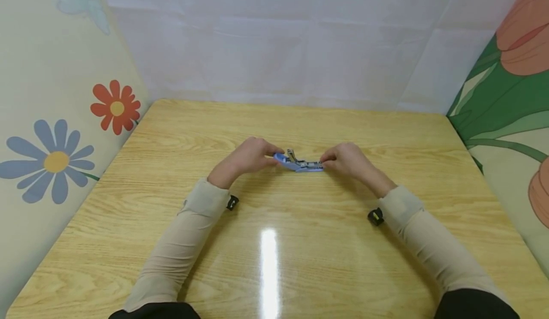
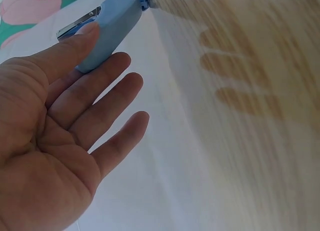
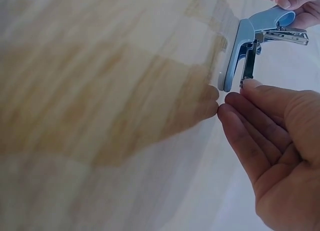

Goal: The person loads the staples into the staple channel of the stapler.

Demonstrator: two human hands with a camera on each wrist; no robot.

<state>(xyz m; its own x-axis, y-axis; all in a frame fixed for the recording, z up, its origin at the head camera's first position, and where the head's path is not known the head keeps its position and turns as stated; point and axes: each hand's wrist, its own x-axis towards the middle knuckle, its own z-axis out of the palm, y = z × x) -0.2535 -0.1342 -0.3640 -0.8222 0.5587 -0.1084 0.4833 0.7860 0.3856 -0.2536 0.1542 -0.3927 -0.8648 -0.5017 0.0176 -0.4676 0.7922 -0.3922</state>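
Observation:
A light blue stapler (image 1: 288,162) lies opened out on the table, its metal parts exposed and one metal piece tilted upward. At its left end, the left hand (image 1: 253,155) pinches the blue cover (image 2: 116,28) between thumb and fingers, the other fingers spread loosely in the left wrist view. From the other side the right hand (image 1: 349,159) has thumb and fingertips at the end of the stapler's base. The right wrist view shows that thumb on the tip of the metal channel (image 3: 248,66), with the right hand (image 3: 280,136) beside the blue base (image 3: 235,56).
The wooden table (image 1: 317,242) carries a bright light reflection near its front. A white sheet (image 1: 274,47) hangs behind it, with flower-printed panels at left and right. Dark devices (image 1: 375,217) are strapped at both wrists.

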